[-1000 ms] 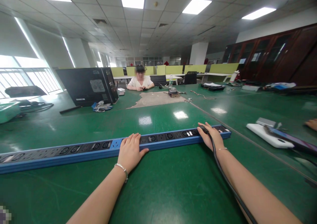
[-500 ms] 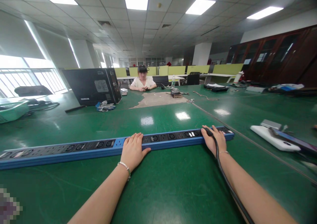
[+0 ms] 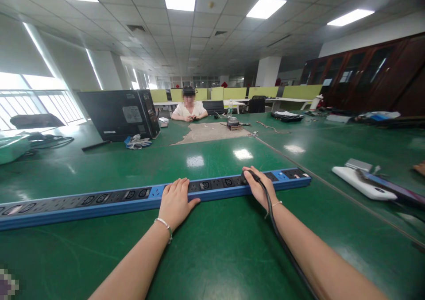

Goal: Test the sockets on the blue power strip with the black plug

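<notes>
A long blue power strip (image 3: 133,206) with black sockets lies across the green table. Near its middle, my left hand (image 3: 175,201) rests over the strip, fingers on the far side and thumb along the near edge. Farther right, my right hand (image 3: 260,186) grips a black plug over the sockets. From the plug a black cable (image 3: 277,233) runs down along my right forearm. Whether the plug sits in a socket is hidden by my fingers.
A black computer case (image 3: 121,115) stands back left, with gloves (image 3: 137,141) beside it. A white device (image 3: 361,183) and a phone lie at the right. Across the table sits a person (image 3: 189,109). A green basket (image 3: 13,148) is at far left.
My right hand has moved left along the strip with the plug and cable, uncovering sockets near the right end. My left hand stays on the strip. The view has shifted slightly.
</notes>
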Demonstrator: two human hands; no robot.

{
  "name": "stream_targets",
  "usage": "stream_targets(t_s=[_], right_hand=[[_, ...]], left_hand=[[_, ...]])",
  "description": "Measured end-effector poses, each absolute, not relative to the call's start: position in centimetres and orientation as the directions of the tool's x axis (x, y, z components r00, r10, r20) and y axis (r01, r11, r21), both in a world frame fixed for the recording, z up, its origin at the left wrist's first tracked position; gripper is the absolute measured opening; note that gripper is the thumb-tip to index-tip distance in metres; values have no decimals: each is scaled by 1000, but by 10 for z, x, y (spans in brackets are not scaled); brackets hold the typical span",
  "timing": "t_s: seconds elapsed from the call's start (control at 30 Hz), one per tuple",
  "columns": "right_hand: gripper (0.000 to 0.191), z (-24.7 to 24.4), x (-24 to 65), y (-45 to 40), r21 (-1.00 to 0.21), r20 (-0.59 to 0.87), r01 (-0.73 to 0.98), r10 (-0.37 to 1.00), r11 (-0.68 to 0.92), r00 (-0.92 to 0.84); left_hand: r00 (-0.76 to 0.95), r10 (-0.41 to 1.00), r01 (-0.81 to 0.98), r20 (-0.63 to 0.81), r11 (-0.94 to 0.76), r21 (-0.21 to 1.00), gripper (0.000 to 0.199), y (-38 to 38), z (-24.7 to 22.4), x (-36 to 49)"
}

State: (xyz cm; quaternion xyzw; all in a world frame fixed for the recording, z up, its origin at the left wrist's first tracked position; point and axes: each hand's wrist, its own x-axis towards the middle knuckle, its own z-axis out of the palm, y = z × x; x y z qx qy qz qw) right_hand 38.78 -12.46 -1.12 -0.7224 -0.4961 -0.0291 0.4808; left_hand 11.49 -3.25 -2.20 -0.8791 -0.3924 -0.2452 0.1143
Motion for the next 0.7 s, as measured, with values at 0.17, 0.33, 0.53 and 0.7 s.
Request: stream_targets(t_s=[0.17, 0.33, 0.53, 0.7], right_hand=[[37, -17, 373, -113, -599, 484, 790, 725, -134, 490], [35, -18, 372, -111, -575, 496, 792, 683, -206, 537], [40, -25, 365, -110, -447, 527, 839, 666, -311, 528], [41, -31, 358, -113, -398, 598, 851, 606, -344, 525]], left_hand=[[570, 637, 744, 519, -668, 2, 55, -33, -22, 115], [566, 637, 743, 523, -670, 12, 57, -33, -23, 116], [561, 643, 749, 521, -663, 11, 58, -33, -22, 116], [562, 647, 751, 515, -660, 10, 58, -34, -22, 116]])
